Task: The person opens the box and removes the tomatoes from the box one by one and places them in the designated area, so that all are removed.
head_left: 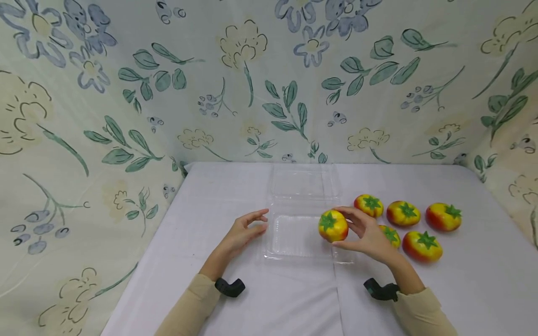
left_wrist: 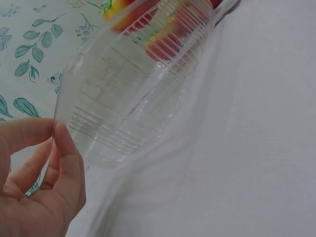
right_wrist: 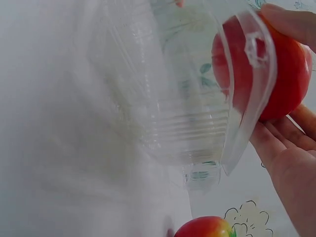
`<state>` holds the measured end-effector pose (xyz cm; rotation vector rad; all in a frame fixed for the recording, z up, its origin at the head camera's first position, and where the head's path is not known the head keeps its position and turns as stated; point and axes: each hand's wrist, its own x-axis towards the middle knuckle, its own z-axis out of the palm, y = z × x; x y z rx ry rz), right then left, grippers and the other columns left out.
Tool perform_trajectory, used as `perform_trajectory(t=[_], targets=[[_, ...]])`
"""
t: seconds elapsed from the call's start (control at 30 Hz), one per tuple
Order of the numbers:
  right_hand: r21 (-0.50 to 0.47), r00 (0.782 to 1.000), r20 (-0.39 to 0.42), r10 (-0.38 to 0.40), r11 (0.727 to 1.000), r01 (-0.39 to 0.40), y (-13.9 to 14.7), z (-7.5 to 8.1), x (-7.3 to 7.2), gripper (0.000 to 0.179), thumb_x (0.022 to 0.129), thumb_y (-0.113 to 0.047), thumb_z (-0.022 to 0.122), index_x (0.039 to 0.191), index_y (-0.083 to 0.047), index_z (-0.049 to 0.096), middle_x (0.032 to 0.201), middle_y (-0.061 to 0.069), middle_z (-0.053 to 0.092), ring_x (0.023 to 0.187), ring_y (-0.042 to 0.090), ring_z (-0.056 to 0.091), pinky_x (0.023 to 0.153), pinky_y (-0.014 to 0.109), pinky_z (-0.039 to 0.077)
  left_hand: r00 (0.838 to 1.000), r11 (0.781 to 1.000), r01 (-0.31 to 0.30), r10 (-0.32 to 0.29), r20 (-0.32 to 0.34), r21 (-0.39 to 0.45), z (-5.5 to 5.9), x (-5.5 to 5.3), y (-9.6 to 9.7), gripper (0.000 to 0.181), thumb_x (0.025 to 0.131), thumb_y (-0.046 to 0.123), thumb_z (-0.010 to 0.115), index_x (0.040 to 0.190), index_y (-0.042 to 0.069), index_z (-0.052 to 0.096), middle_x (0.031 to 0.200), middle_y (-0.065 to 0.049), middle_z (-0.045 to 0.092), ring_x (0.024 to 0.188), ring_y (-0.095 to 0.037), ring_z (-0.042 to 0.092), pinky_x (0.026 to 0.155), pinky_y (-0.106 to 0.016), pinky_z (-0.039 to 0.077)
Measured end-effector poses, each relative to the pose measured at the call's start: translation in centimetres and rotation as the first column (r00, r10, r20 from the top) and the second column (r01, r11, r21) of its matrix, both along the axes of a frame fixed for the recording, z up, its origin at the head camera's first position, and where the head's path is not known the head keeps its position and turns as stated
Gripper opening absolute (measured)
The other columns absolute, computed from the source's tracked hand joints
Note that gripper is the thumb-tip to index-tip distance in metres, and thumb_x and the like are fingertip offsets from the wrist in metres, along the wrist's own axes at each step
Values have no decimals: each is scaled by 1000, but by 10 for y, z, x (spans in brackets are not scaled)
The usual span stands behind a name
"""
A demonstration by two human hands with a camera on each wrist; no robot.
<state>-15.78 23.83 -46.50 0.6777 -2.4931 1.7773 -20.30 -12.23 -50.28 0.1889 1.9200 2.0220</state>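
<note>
In my right hand [head_left: 370, 235] is a tomato [head_left: 333, 226], yellow and red with a green leafy top, gripped between thumb and fingers. It is over the right part of a clear plastic clamshell container [head_left: 290, 257], whose lid [head_left: 304, 179] lies folded back behind the base. My left hand [head_left: 243, 233] is at the container's left side, thumb and fingertips pinching the rim [left_wrist: 59, 101]. Through the clear wall in the right wrist view, the held tomato [right_wrist: 286, 74] shows glossy red.
Several more tomatoes stand on the white cloth to the right, among them one at the front [head_left: 422, 247] and one at the far right [head_left: 443, 217]. A floral curtain [head_left: 252, 93] hangs behind the table [head_left: 218, 186].
</note>
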Motion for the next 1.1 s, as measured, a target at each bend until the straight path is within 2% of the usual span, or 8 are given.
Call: perform_trajectory(t=[0.23, 0.37, 0.47, 0.73, 0.97, 1.1], targets=[[37, 999, 1, -52, 998, 52, 9, -2, 2, 78, 73, -7, 89, 139, -4, 49, 141, 16, 48, 126, 2, 46, 98, 13, 41, 1000, 1000, 7, -7, 0, -10, 0, 0, -1, 52, 95, 6, 67, 144, 2, 51, 119, -9, 55, 106, -17, 57, 92, -26, 52], [75, 996, -5, -86, 993, 86, 13, 1, 5, 80, 73, -9, 89, 141, -4, 47, 142, 17, 47, 128, 7, 48, 97, 12, 40, 1000, 1000, 8, -8, 1, -12, 0, 0, -1, 52, 95, 5, 67, 144, 3, 52, 119, -9, 55, 107, -17, 57, 92, -26, 52], [97, 994, -12, -110, 989, 111, 16, 3, 8, 80, 74, -10, 89, 141, -4, 46, 143, 16, 47, 126, 4, 49, 95, 12, 41, 1000, 1000, 8, -8, -5, -17, 0, 0, -1, 52, 95, 6, 68, 144, 2, 52, 119, -9, 55, 107, -17, 57, 92, -26, 52], [81, 990, -17, -143, 986, 144, 25, 6, 11, 79, 75, -9, 88, 142, -3, 47, 143, 18, 46, 123, -5, 46, 95, 10, 41, 1000, 1000, 9, -9, -2, -12, -2, -1, -1, 53, 95, 6, 68, 144, 1, 50, 120, -11, 55, 106, -15, 57, 92, -25, 52], [64, 981, -59, -186, 980, 190, 34, 5, 12, 77, 75, -2, 87, 141, -3, 48, 141, 19, 46, 123, -4, 45, 95, 9, 41, 1000, 1000, 5, -5, -4, -6, -1, 0, 0, 52, 95, 5, 67, 144, 1, 50, 119, -10, 56, 106, -16, 57, 92, -25, 52], [38, 980, -30, -196, 980, 197, 39, 6, 14, 78, 76, -1, 86, 142, -2, 45, 144, 22, 43, 125, -2, 44, 95, 10, 41, 1000, 1000, 6, -6, -8, -1, -1, 0, 0, 53, 95, 5, 67, 144, 0, 50, 120, -10, 56, 106, -15, 57, 92, -26, 53]])
